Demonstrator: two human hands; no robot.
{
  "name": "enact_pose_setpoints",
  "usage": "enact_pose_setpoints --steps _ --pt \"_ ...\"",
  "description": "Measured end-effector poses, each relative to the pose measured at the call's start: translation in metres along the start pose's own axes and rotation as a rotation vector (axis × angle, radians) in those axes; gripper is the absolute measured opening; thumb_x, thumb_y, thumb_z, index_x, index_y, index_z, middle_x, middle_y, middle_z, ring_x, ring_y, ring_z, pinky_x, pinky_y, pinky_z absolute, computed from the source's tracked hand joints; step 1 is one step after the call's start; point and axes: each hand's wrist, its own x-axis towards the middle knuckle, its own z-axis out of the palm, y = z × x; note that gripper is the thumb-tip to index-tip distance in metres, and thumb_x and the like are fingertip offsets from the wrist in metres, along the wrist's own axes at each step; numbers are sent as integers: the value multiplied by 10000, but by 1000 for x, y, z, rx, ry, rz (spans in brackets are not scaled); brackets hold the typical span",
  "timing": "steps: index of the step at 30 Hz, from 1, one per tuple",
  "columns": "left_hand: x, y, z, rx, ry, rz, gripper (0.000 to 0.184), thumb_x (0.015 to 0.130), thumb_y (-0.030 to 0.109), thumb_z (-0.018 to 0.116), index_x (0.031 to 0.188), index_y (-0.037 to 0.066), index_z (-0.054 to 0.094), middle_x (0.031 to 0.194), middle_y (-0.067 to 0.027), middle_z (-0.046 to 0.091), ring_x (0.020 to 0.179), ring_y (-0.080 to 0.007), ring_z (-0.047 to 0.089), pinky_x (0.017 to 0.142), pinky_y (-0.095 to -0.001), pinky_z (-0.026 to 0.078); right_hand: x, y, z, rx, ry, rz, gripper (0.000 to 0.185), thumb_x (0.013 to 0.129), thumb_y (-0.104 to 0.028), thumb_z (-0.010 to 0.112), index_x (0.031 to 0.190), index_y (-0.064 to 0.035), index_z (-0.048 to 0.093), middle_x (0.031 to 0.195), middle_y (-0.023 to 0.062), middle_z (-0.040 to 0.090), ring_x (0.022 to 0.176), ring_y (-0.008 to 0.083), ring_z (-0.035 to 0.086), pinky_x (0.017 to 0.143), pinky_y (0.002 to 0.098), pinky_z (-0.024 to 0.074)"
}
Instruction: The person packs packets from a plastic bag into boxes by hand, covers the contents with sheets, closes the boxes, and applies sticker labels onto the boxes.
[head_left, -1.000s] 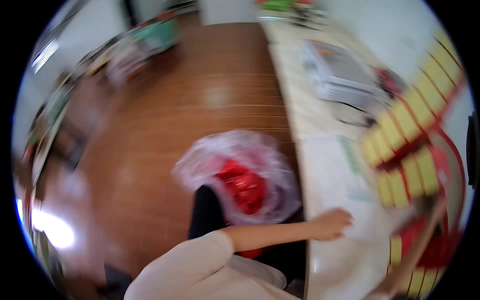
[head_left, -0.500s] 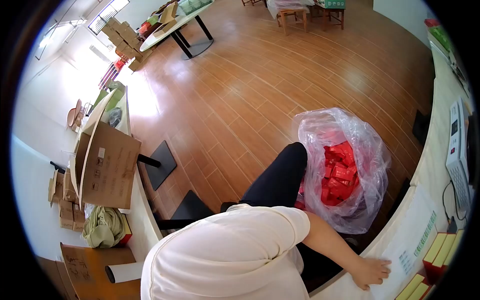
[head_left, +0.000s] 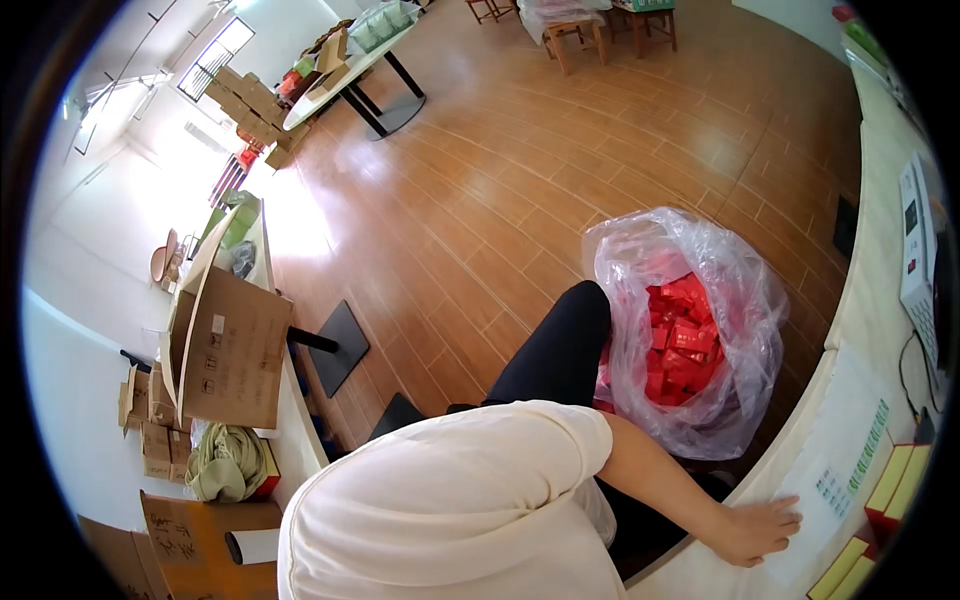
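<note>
Left hand (head_left: pixel 755 532) — grip released, fingers spread — at edge of white printed sheet (head_left: pixel 838 425) on counter (head_left: pixel 852 215). Right hand out of frame; its grip can't be told. Sheet looks light, flat, perhaps slippery; best lifted by edge. Green print too small to read. Bagged red packets (head_left: pixel 688 338) look light, soft; their pale lettering illegible.
</note>
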Motion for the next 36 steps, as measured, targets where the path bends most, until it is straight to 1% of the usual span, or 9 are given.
enact_pose_setpoints --steps 6,10,14,17,23,26,30,34,36 --pt "0 7 -7 -31 -54 -81 590 791 374 630 1183 -54 527 1336 -271 419 1352 -362 292 1147 -550 102 9 60 -14 -132 50 25 344 895 -336 458 883 -47 645 861 167 660 758 329 636 632 447 507" --pt "-5 13 -26 -225 -84 -173 601 753 231 681 1235 -68 481 1380 -256 393 1363 -394 273 1151 -520 135 -16 141 -56 -424 70 156 327 888 -318 465 856 -52 652 846 167 663 746 331 641 619 450 510" --pt "-5 8 -38 -101 -38 -73 559 875 280 589 1312 -34 442 1399 -259 387 1362 -400 284 1137 -516 155 -54 163 -103 -793 -21 341 312 881 -300 472 830 -57 660 831 168 667 733 332 646 605 454 512" --pt "1 1 -45 -117 57 3 425 929 209 535 1293 -3 481 1384 -228 426 1356 -374 313 1131 -469 204 -90 153 -118 -958 -105 503 302 876 -287 477 810 -60 665 819 168 670 724 334 649 595 457 514" --pt "-7 9 -71 -552 -3 82 434 995 305 404 1292 -4 476 1366 -185 460 1335 -311 364 1118 -406 235 -152 67 -103 -548 111 576 447 944 -412 450 839 -20 638 857 184 669 785 368 640 669 438 512" --pt "-21 18 -65 -748 -3 107 417 958 211 460 1304 -22 452 1356 -195 452 1300 -337 392 1095 -405 268 -184 28 -117 -343 113 708 434 943 -397 477 885 1 641 824 155 664 752 303 642 675 378 506" --pt "-40 25 -74 -768 -127 -54 396 945 171 475 1287 -29 454 1336 -180 464 1255 -287 433 1072 -387 304 -241 -9 -132 670 424 805 345 950 -316 531 1037 8 613 930 57 623 897 152 557 831 288 437" --pt "-42 32 -86 -902 -264 -296 352 966 219 475 1209 -30 525 1198 -163 579 1109 -236 556 972 -325 404 -291 -33 -103 433 405 819 433 960 -352 529 1212 -1 503 1081 86 562 946 151 542 864 298 426" --pt "-51 39 -89 -827 -215 -275 356 979 250 462 1184 -29 544 1144 -155 609 1068 -234 579 941 -311 420 -286 -44 -101 370 444 813 486 957 -337 544 1289 -2 429 1129 113 519 966 169 548 857 305 432"
